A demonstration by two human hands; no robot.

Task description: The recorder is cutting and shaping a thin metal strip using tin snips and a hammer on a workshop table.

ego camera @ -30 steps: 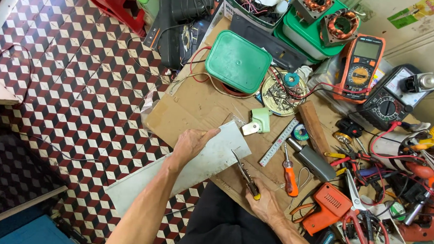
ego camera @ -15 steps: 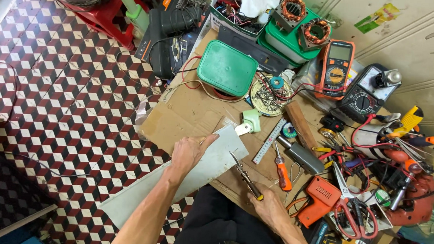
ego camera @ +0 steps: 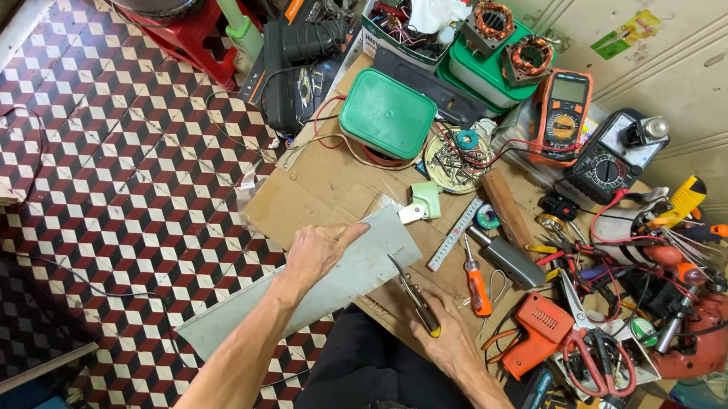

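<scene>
Workbench seen from above through the head camera, covered with a brown cardboard sheet and crowded with tools. Near the middle, the left hand lies flat, fingers spread, pressing on a long grey metal sheet. The sheet runs diagonally from the near left, where it overhangs the bench above the chequered floor, up to its far right corner on the cardboard. Just right of that corner, the right hand is closed around the yellow handles of tin snips, whose blades point towards the sheet's right edge; whether they touch it cannot be told. Right of the snips lies an orange-handled screwdriver, and beside it a steel ruler set at a slant. Farther off sits a green plastic box, with a round tin of small parts to its right. At the far right stand an orange multimeter and a black analogue meter. Near the right edge lie an orange soldering gun and red-handled scissors.
</scene>
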